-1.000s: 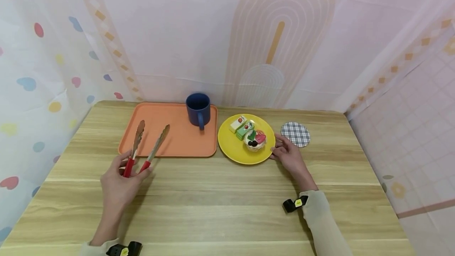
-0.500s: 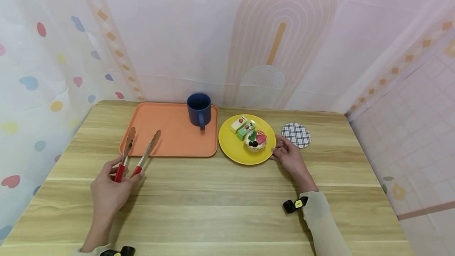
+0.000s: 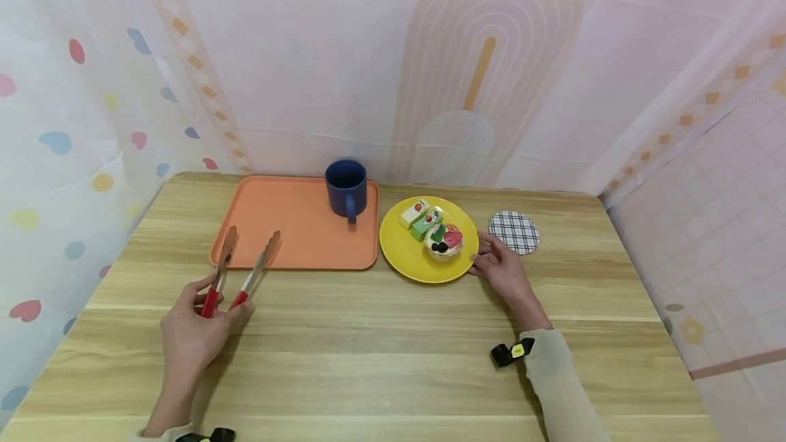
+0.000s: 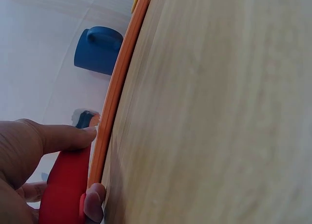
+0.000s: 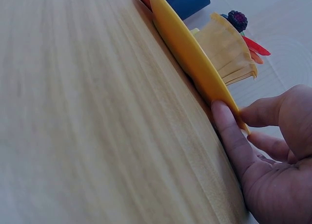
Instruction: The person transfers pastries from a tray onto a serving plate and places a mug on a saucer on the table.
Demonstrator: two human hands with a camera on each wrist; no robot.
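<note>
My left hand (image 3: 195, 333) grips a pair of tongs (image 3: 211, 297) by the red handles. The two metal arms are spread apart, with nothing between their tips, over the near left part of an orange tray (image 3: 295, 251). At the right, my right hand (image 3: 503, 278) pinches the rim of a yellow plate (image 3: 408, 258), as the right wrist view also shows. On the plate lie a fruit tart (image 3: 443, 243), a green cake slice (image 3: 426, 224) and a pale yellow cake slice (image 3: 414, 211).
A blue mug (image 3: 346, 189) stands on the tray's back right part, handle toward me. A round checked coaster (image 3: 514, 232) lies right of the plate, close to my right hand. Behind the wooden table (image 3: 393, 367) hangs a patterned cloth (image 3: 307, 74).
My left hand, with the tongs, has moved left and toward me from over the tray. The right hand keeps its hold on the plate's rim.
</note>
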